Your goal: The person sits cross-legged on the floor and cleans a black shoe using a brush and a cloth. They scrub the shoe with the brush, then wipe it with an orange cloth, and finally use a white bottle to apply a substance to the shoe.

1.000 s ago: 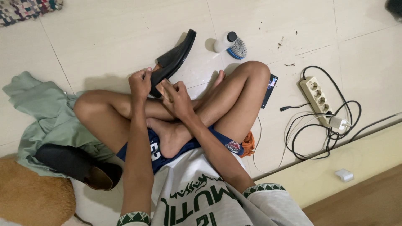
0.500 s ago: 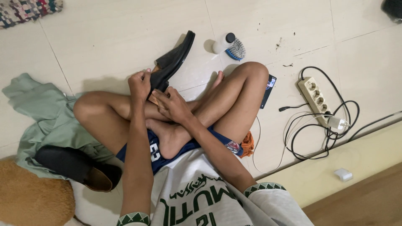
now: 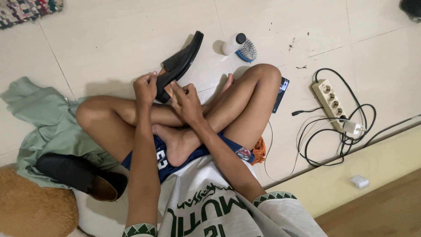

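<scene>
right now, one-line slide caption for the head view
Seated cross-legged, left hand grips a black shoe while right hand presses its heel.

Soft, even indoor light falls on the pale floor (image 3: 109, 39), casting a dim shadow behind the knees, with no glare and sharp focus throughout.

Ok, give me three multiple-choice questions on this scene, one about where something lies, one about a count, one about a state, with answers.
1. Where does the second black shoe lie?
A. on the green cloth by the person's left side
B. beside the power strip
C. on the patterned rug

2. How many black shoes are in view?
A. one
B. two
C. three

3. How is the held black shoe?
A. flat on the floor, untouched
B. gripped at the heel by the left hand, right hand against it
C. on a foot

Answers: 1 A, it rests on the cloth; 2 B, one held, one aside; 3 B, both hands meet at its heel.
</scene>
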